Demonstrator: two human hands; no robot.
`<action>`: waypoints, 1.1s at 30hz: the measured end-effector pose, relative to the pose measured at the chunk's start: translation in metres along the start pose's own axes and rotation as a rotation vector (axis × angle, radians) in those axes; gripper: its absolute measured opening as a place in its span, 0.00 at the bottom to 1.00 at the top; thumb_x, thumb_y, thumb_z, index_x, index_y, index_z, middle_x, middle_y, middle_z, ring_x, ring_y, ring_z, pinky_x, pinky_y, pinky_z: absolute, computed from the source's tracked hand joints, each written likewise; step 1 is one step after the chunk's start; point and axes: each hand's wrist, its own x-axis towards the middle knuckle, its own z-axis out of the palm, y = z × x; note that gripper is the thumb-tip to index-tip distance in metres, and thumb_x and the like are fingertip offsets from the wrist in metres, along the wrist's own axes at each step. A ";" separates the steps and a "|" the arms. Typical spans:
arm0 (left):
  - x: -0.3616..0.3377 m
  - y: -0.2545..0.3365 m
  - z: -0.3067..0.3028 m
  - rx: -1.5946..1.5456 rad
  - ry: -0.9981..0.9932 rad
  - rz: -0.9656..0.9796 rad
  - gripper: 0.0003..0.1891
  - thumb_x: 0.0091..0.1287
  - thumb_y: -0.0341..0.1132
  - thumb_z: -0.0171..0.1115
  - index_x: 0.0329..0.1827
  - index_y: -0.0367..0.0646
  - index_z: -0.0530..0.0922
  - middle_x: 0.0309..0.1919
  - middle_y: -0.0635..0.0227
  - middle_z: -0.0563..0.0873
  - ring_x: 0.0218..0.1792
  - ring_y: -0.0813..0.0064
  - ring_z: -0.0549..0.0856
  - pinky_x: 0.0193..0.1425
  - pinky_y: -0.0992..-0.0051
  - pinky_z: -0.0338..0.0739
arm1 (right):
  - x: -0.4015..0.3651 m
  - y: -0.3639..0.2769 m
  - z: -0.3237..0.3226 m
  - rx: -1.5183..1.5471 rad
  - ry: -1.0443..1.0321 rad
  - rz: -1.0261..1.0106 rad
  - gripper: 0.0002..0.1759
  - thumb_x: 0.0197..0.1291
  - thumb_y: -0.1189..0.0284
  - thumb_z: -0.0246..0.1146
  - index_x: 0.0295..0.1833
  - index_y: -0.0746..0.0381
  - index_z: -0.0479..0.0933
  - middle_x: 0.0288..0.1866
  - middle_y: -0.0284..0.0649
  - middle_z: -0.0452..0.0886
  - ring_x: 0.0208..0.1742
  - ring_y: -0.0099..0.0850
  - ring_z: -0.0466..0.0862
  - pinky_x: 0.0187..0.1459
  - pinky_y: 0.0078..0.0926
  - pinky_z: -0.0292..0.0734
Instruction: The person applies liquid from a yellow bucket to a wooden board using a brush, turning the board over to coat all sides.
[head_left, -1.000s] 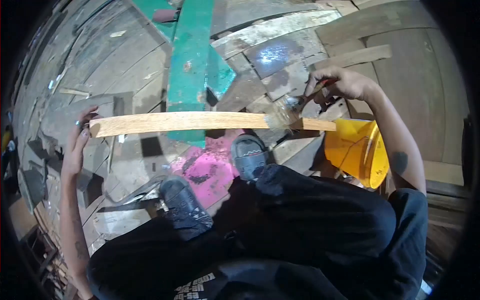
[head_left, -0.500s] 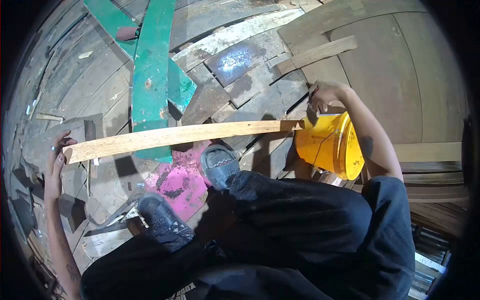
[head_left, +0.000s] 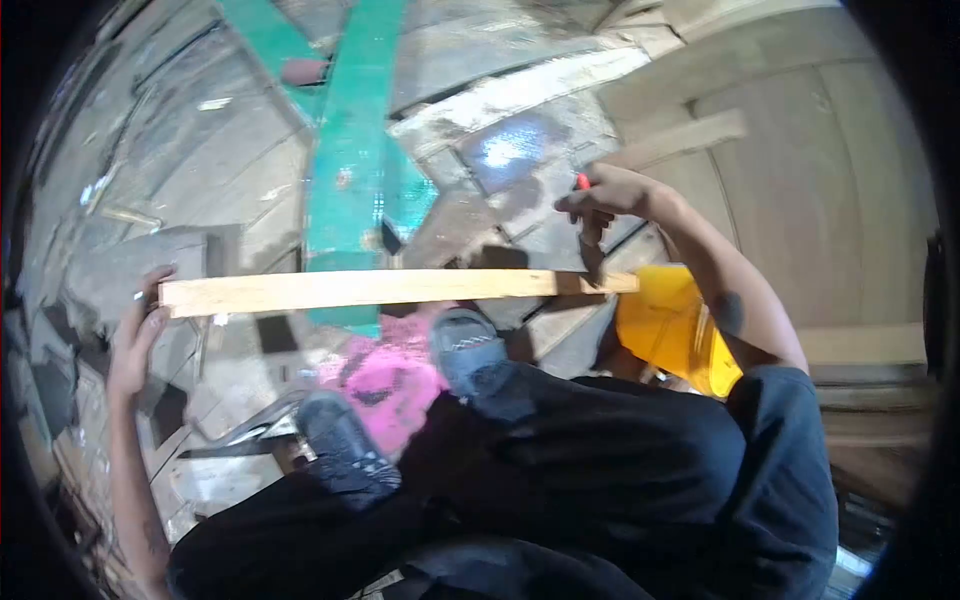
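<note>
A long pale wooden strip (head_left: 390, 289) lies crosswise in front of me. My left hand (head_left: 138, 335) grips its left end, fingers on the far edge and thumb on the near one. The strip's right end overlaps the yellow bucket (head_left: 665, 325). Above that end my right hand (head_left: 612, 197) is closed around a small object with a red end (head_left: 583, 181); what kind it is I cannot tell. The shadow of this hand falls across the strip.
Green painted boards (head_left: 350, 170) lie crossed beyond the strip. A pink seat-like piece (head_left: 395, 385) is by my shoes. Another loose wooden strip (head_left: 685, 140) lies on the plank floor at the upper right, and wood scraps (head_left: 75, 360) crowd the left side.
My right hand has lifted off the strip's right end and moved up and left, and a red end now shows in it. The strip looks more level; the whole view has shifted.
</note>
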 end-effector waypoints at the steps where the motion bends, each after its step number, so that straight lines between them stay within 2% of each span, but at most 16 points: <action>1: 0.000 0.009 -0.001 -0.036 -0.040 -0.006 0.32 0.75 0.48 0.56 0.78 0.40 0.67 0.68 0.57 0.77 0.69 0.65 0.76 0.76 0.64 0.65 | 0.010 -0.003 -0.001 0.066 -0.075 -0.053 0.21 0.68 0.56 0.68 0.35 0.66 0.86 0.21 0.40 0.86 0.20 0.25 0.81 0.22 0.25 0.70; 2: 0.000 0.003 0.001 -0.074 -0.016 -0.023 0.30 0.76 0.45 0.56 0.77 0.40 0.68 0.68 0.57 0.78 0.68 0.65 0.76 0.75 0.64 0.66 | 0.011 -0.009 0.002 0.173 -0.108 -0.184 0.22 0.69 0.55 0.67 0.32 0.65 0.85 0.21 0.41 0.86 0.19 0.25 0.81 0.21 0.24 0.69; 3: -0.004 0.011 0.002 -0.022 -0.001 -0.029 0.28 0.77 0.43 0.55 0.76 0.39 0.69 0.67 0.57 0.78 0.68 0.65 0.76 0.75 0.65 0.67 | 0.004 -0.029 0.006 0.027 0.015 -0.168 0.23 0.68 0.55 0.68 0.33 0.65 0.85 0.22 0.41 0.86 0.20 0.26 0.83 0.21 0.24 0.69; 5: -0.003 0.022 0.008 0.005 0.004 -0.053 0.27 0.77 0.42 0.56 0.75 0.38 0.70 0.65 0.57 0.81 0.69 0.65 0.77 0.75 0.65 0.67 | -0.002 -0.045 0.006 0.089 -0.020 -0.143 0.25 0.69 0.51 0.67 0.33 0.65 0.84 0.21 0.40 0.85 0.21 0.26 0.83 0.22 0.24 0.70; 6: -0.001 0.021 0.008 0.041 0.002 -0.028 0.27 0.77 0.42 0.56 0.75 0.37 0.71 0.65 0.55 0.82 0.69 0.63 0.78 0.75 0.64 0.68 | -0.006 -0.053 0.005 0.026 -0.010 -0.136 0.26 0.69 0.50 0.67 0.33 0.65 0.84 0.21 0.38 0.84 0.20 0.27 0.83 0.22 0.23 0.69; 7: -0.001 0.027 0.010 0.048 0.013 -0.055 0.27 0.77 0.42 0.56 0.75 0.38 0.71 0.66 0.54 0.81 0.69 0.62 0.78 0.75 0.64 0.67 | 0.002 -0.048 0.006 0.181 -0.021 -0.106 0.23 0.70 0.52 0.67 0.35 0.64 0.79 0.25 0.40 0.82 0.21 0.29 0.83 0.22 0.27 0.75; 8: 0.000 0.032 0.011 0.050 0.021 -0.078 0.27 0.78 0.42 0.55 0.75 0.38 0.71 0.67 0.52 0.81 0.69 0.61 0.78 0.75 0.64 0.67 | 0.007 -0.050 0.008 0.276 -0.035 -0.139 0.21 0.70 0.55 0.68 0.36 0.64 0.79 0.26 0.40 0.82 0.21 0.29 0.83 0.22 0.27 0.76; 11: -0.003 0.031 0.013 0.072 0.015 -0.070 0.27 0.78 0.43 0.54 0.76 0.39 0.69 0.67 0.50 0.80 0.69 0.59 0.78 0.75 0.63 0.67 | 0.012 -0.056 0.019 0.229 -0.044 -0.109 0.26 0.70 0.54 0.67 0.30 0.66 0.78 0.20 0.41 0.81 0.17 0.30 0.81 0.20 0.28 0.76; 13: -0.001 0.036 0.013 0.072 -0.037 -0.092 0.28 0.77 0.45 0.50 0.77 0.43 0.69 0.70 0.51 0.78 0.71 0.57 0.75 0.77 0.61 0.64 | 0.005 -0.071 0.020 0.202 -0.059 -0.129 0.27 0.70 0.53 0.67 0.28 0.66 0.78 0.19 0.41 0.80 0.16 0.30 0.81 0.21 0.28 0.75; 16: 0.002 0.035 0.014 0.090 -0.059 -0.073 0.29 0.77 0.43 0.48 0.79 0.40 0.65 0.66 0.48 0.80 0.68 0.57 0.78 0.74 0.61 0.68 | 0.000 -0.085 0.030 0.125 -0.065 -0.219 0.28 0.71 0.53 0.66 0.27 0.66 0.79 0.18 0.41 0.80 0.17 0.29 0.81 0.20 0.28 0.74; 17: 0.004 0.035 0.015 0.031 -0.070 -0.121 0.31 0.73 0.47 0.50 0.78 0.45 0.68 0.70 0.51 0.77 0.72 0.55 0.73 0.79 0.59 0.62 | 0.005 -0.086 0.034 0.148 -0.080 -0.260 0.29 0.70 0.51 0.67 0.26 0.66 0.79 0.18 0.41 0.80 0.17 0.29 0.80 0.20 0.28 0.73; 20: 0.005 0.039 0.016 0.058 -0.060 -0.155 0.33 0.72 0.48 0.51 0.79 0.46 0.68 0.72 0.51 0.75 0.73 0.55 0.72 0.79 0.58 0.61 | 0.006 -0.101 0.043 0.184 -0.097 -0.311 0.30 0.68 0.48 0.67 0.28 0.65 0.80 0.19 0.41 0.80 0.18 0.28 0.79 0.21 0.26 0.74; 24: 0.004 0.034 0.017 0.015 -0.053 -0.105 0.35 0.66 0.46 0.54 0.78 0.45 0.67 0.66 0.54 0.77 0.68 0.59 0.75 0.76 0.59 0.64 | -0.003 -0.139 0.056 0.312 -0.131 -0.397 0.29 0.69 0.47 0.66 0.32 0.65 0.80 0.18 0.39 0.80 0.18 0.25 0.80 0.23 0.23 0.75; 27: 0.001 0.033 0.017 -0.036 -0.066 -0.132 0.37 0.63 0.44 0.54 0.78 0.44 0.66 0.62 0.56 0.78 0.63 0.62 0.76 0.73 0.61 0.67 | -0.005 -0.154 0.059 0.297 -0.159 -0.529 0.29 0.74 0.47 0.60 0.33 0.64 0.80 0.19 0.38 0.81 0.17 0.22 0.79 0.22 0.18 0.72; 30: -0.003 0.035 0.019 -0.013 -0.047 -0.070 0.40 0.60 0.45 0.54 0.78 0.43 0.64 0.60 0.56 0.78 0.61 0.64 0.77 0.71 0.62 0.69 | -0.012 -0.163 0.062 0.364 -0.186 -0.545 0.29 0.75 0.47 0.59 0.34 0.64 0.80 0.20 0.35 0.80 0.17 0.19 0.78 0.22 0.18 0.72; 33: -0.007 0.033 0.019 0.044 -0.036 -0.015 0.41 0.57 0.47 0.55 0.77 0.42 0.64 0.62 0.55 0.77 0.63 0.62 0.77 0.72 0.62 0.67 | -0.014 -0.166 0.066 0.392 -0.146 -0.584 0.29 0.76 0.47 0.58 0.34 0.62 0.79 0.21 0.31 0.78 0.19 0.17 0.77 0.23 0.17 0.72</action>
